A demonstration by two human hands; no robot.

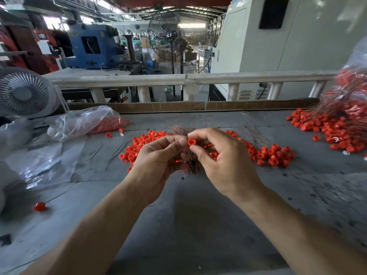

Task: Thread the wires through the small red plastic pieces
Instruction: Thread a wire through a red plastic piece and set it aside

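Right hand (pixel 216 155): thumb and forefinger pinch one red piece (pixel 191 142), held above the middle of the bench (pixel 198 215). Left hand (pixel 158 157): fingers curled round a bundle of wires (pixel 179 131); the thumb tip meets the red piece from the left. Wire ends fan out above the fingers and show again below the palm. Cannot tell whether a wire has entered the piece.

Under and behind both hands: loose heap of red pieces (pixel 274 155) lying directly on the bench, spreading left and right of the hands. Too many to count. A few loose wires (pixel 252 133) lie on the heap just right of the right hand; more stray wires lie on the bench left of the heap.

Containers, counted: two clear bags.
1. Left bag (pixel 83 122), near the far left edge, lying on its side, holding red pieces; two or three pieces lie just outside its mouth.
2. Right bag (pixel 353 80), at the far right corner, holding red pieces with wires sticking out; blurred. Its contents spill onto the bench as a second heap (pixel 325 130), well apart from the hands.

One wired piece (pixel 39 206) lies alone near the left edge, its thin wire trailing toward the middle.

One small fan (pixel 23 92) stands at the far left corner. Flat plastic sheet (pixel 45 165) lies along the left edge.
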